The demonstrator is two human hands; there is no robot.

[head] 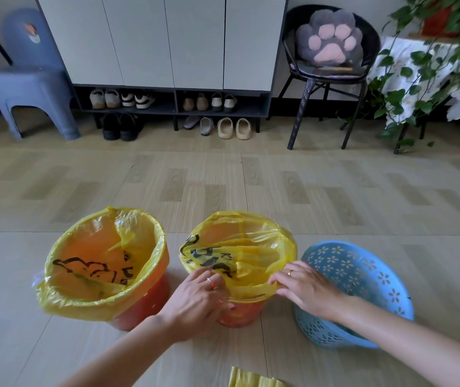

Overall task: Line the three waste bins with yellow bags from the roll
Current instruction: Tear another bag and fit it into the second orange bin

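— Both hands have a grip on the yellow bag (240, 247) of the middle orange bin (238, 314). The left hand (198, 297) has its fingers curled over the near rim at about 7 o'clock, pinching the film. The right hand (307, 289) pinches the folded-over edge at about 4 o'clock, fingertips closed on the plastic.

— And the rest, biggest first?

— The wood-pattern floor (223, 185) carries everything. At 12 o'clock stands a white shoe cabinet (167, 40) with pairs of shoes (122, 99) on its open shelf and more on the floor below. A black round chair (332, 65) with a paw-shaped cushion (329, 37) is at 1 o'clock, a trailing green plant (424, 62) at 2 o'clock, and a blue plastic stool (27, 90) at 10 o'clock.

— The bins themselves?

— Three in a row. The left orange bin (142, 311), at 9 o'clock from the middle one, is fully lined; its yellow liner (105, 275) is folded down over the whole rim. The middle bag is stretched over the far rim but bunched and creased across the mouth, black print showing. The blue perforated bin (362, 289), at 3 o'clock, is tilted toward the camera and bare inside, just beside the right hand.

— The roll?

— The yellow bag roll (254, 379) lies on the floor at 6 o'clock, cut by the frame edge.
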